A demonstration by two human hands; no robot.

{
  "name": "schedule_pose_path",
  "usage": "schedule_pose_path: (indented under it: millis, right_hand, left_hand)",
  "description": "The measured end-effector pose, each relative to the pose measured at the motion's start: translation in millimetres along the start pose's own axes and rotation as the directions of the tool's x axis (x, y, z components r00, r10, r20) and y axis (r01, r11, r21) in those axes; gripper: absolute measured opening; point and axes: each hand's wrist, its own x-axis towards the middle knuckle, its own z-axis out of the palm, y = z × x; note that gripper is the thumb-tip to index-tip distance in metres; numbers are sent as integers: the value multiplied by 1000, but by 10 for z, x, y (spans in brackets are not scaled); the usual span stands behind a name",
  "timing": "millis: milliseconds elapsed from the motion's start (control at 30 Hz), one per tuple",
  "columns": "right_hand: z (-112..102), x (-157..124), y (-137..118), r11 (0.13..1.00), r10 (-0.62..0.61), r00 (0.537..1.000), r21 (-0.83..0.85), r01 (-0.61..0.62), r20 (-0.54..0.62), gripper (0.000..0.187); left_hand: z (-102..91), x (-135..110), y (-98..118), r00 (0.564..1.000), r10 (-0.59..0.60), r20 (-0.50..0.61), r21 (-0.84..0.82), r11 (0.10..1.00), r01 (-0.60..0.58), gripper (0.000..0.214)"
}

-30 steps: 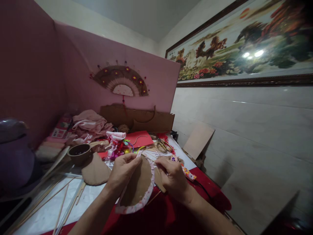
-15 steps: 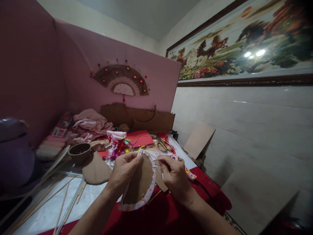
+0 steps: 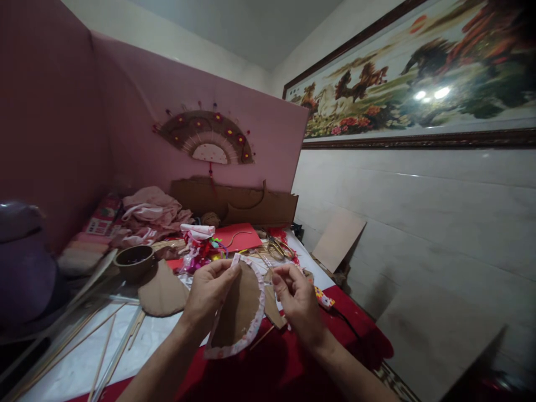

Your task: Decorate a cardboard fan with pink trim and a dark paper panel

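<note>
My left hand (image 3: 213, 290) pinches the upper edge of a rounded cardboard piece (image 3: 240, 307), tilted upright, whose rim is wrapped in pale patterned fabric. To its right, apart from the cardboard, my right hand (image 3: 299, 298) is closed with thumb and forefinger together. Something thin and pale shows at those fingertips, too small to make out. Behind my right hand lies a smaller cardboard scrap (image 3: 273, 307). A colourful flower-patterned object (image 3: 324, 298) with a black cord is just right of that hand.
Gold-handled scissors (image 3: 280, 249) and red paper (image 3: 238, 238) lie beyond my hands. To the left are a brown bowl (image 3: 134, 261), a cut cardboard shape (image 3: 163, 293) and thin sticks (image 3: 103, 357). A decorated fan (image 3: 208, 137) hangs on the pink panel (image 3: 268, 134).
My right hand has drawn slightly away from the fabric-edged cardboard, widening the gap. My left hand keeps its hold, and the cardboard has shifted a little left.
</note>
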Motion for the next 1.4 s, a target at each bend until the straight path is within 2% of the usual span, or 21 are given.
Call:
schedule_pose_path:
  millis: [33,100,167,300,400,533,667,900,1033,1133,1267,1400]
  right_hand:
    - [28,9,9,988,90,995,121,-95,45,28]
    - [97,20,27,908,226,958,318,-273,177,37]
    - [169,20,36,822,282,922,430,-374,264,39]
    - [248,13,32,734,302,920,555,-391,249,38]
    - [230,20,28,704,341,909,575,-417,241,39]
    - [164,28,47,729,358,907,540,-421,223,41]
    - [120,29,86,772,336,923,506,-385,189,40]
    - [105,25,85,764,349,918,509,-396,189,41]
    - [92,24,77,766,351,918,507,-394,184,42]
    - [71,39,81,764,343,927,530,-368,148,41]
    - [50,65,77,756,327,940,569,-323,98,39]
    - [64,67,76,774,323,944,556,-303,64,38]
  left_hand:
    - [8,-3,1,1000,-4,6,-14,1000,4,22]
    - [29,-14,-3,1000,-2,16,-30,1000,2,22]
    - [54,-25,-10,1000,4,14,-45,999,-3,23]
    - [97,-29,-13,1000,14,-19,-62,998,-15,29]
    - [73,-8,0,987,118,-113,-31,992,-122,35]
    - [-26,36,10,928,302,-218,43,953,-300,25]
    - [-59,62,0,911,345,-226,122,938,-325,19]
    - [-33,45,-51,939,308,-154,267,928,-261,28]
    - [-18,29,-41,969,203,-143,212,962,-170,41]
    - [10,17,-40,997,72,-32,162,985,-66,40]
    - [46,-12,-57,998,-36,60,144,989,27,39]
    - [66,-39,-44,994,-63,91,135,990,50,35]
